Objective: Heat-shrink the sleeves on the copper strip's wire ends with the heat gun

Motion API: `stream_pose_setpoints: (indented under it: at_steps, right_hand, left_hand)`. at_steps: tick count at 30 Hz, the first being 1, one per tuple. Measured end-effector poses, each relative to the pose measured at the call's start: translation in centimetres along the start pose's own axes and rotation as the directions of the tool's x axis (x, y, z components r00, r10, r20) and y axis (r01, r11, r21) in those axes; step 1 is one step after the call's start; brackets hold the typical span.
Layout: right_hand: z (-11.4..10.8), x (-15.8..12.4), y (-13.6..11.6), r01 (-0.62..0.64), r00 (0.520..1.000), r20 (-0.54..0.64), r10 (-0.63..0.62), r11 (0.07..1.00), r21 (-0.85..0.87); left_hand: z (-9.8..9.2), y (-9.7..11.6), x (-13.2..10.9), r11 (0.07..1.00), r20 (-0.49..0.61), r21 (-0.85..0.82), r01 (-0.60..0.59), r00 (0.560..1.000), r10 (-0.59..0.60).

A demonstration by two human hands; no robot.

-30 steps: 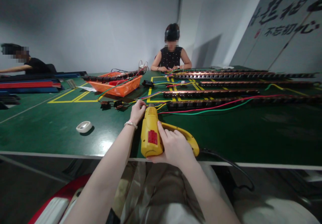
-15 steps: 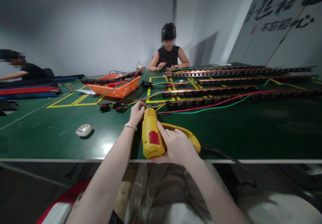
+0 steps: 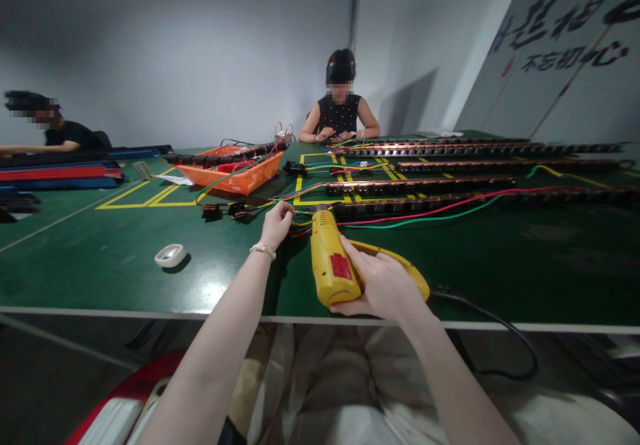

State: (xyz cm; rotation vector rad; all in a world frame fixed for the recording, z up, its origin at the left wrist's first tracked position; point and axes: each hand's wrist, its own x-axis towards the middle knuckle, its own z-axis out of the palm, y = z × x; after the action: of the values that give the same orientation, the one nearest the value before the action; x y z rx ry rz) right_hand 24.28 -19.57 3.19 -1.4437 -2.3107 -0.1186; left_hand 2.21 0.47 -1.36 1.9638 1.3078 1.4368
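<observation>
Heat gun (image 3: 325,252) clamped in my right hand (image 3: 387,284), nozzle (image 3: 321,208) toward the far edge of the bench (image 3: 100,265), I'm probably steadying wires (image 3: 303,224) pinched in my left hand (image 3: 276,226).

Yellow heat gun (image 3: 325,248) (red label (image 3: 341,266)), orange basket (image 3: 253,176), green tabletop (image 3: 480,265).

Yellow heat gun (image 3: 331,258) partly hidden

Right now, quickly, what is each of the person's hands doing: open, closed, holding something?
Left hand: closed, fingertips seemingly pinching the thin wires.
Right hand: closed around the yellow heat gun, holding it.
</observation>
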Motion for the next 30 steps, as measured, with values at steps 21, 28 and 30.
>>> stream_pose_setpoints:
  at_steps: [21,28,30]
  right_hand:
    - [1.3,0.7,-3.5,-0.022,1.0,0.006,0.023,0.989,-0.144]
    - [1.7,1.3,-5.3,0.025,0.999,0.039,-0.02,0.99,-0.141]
    - [1.7,1.5,-5.7,0.029,0.998,0.054,-0.023,0.992,-0.121]
  left_hand:
    - [0.3,-0.4,0.3,0.998,-0.031,0.056,0.003,1.0,-0.001]
    - [-0.2,0.2,0.3,0.999,-0.011,0.046,-0.013,1.0,0.013]
    - [-0.4,0.4,0.3,0.999,-0.017,0.037,-0.013,1.0,0.014]
